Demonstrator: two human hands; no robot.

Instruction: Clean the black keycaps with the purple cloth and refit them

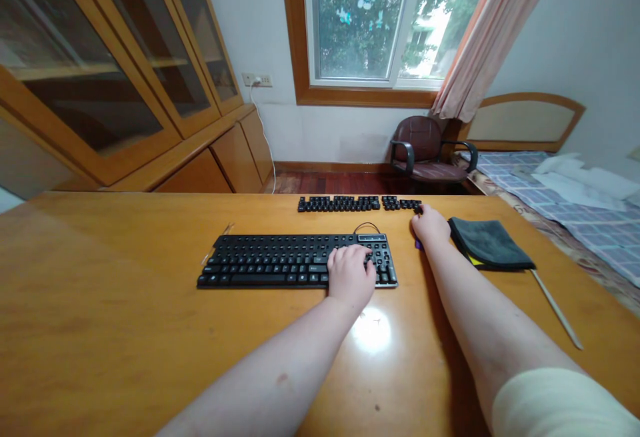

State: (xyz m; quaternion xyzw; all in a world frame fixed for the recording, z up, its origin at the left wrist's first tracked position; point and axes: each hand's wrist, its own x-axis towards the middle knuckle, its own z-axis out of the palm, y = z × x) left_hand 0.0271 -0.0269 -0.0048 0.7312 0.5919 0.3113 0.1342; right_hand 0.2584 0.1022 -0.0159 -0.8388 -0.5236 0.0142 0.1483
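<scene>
A black keyboard (pixel 280 260) lies on the wooden table (pixel 100 304). My left hand (pixel 351 274) rests on the keyboard's right part, fingers curled down onto the keys. Behind the keyboard runs a row of loose black keycaps (pixel 350 203). My right hand (pixel 430 225) reaches to the right end of that row, its fingers closed at the last keycap (pixel 419 208). A small purple thing (pixel 417 244) peeks out under that hand.
A dark folded cloth (pixel 487 242) with a yellow edge lies right of my right hand, a thin stick (pixel 556 308) beside it. A brown chair (pixel 430 150), a bed (pixel 575 210) and glass-door cabinets (pixel 110 77) stand beyond the table.
</scene>
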